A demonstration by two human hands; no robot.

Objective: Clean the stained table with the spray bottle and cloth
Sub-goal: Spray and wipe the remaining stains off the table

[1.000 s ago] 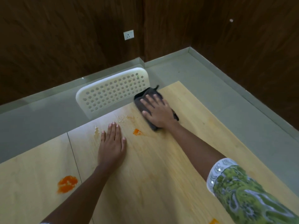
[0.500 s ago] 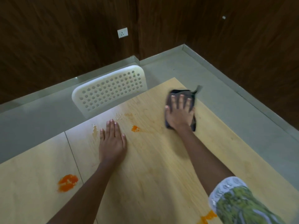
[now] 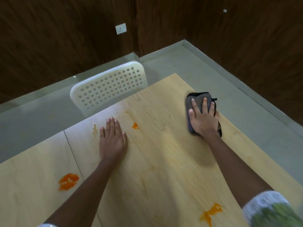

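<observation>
Cloth slid right since half a second ago, now near the table's far right edge; left hand unmoved.
Right hand point(image 3: 203, 119) presses flat, fingers straight and spread, on the dark grey cloth point(image 3: 196, 99) atop the light wooden table point(image 3: 164, 161). Left hand point(image 3: 112, 138) rests palm-down, fingers straight, gripping nothing, between a wet smear point(image 3: 95, 128) and a small orange stain point(image 3: 135, 125). Larger orange stains sit near-left point(image 3: 68, 181) and near-right point(image 3: 210, 212). White perforated chair back point(image 3: 108, 89) stands behind the table. Spray bottle not visible.
</observation>
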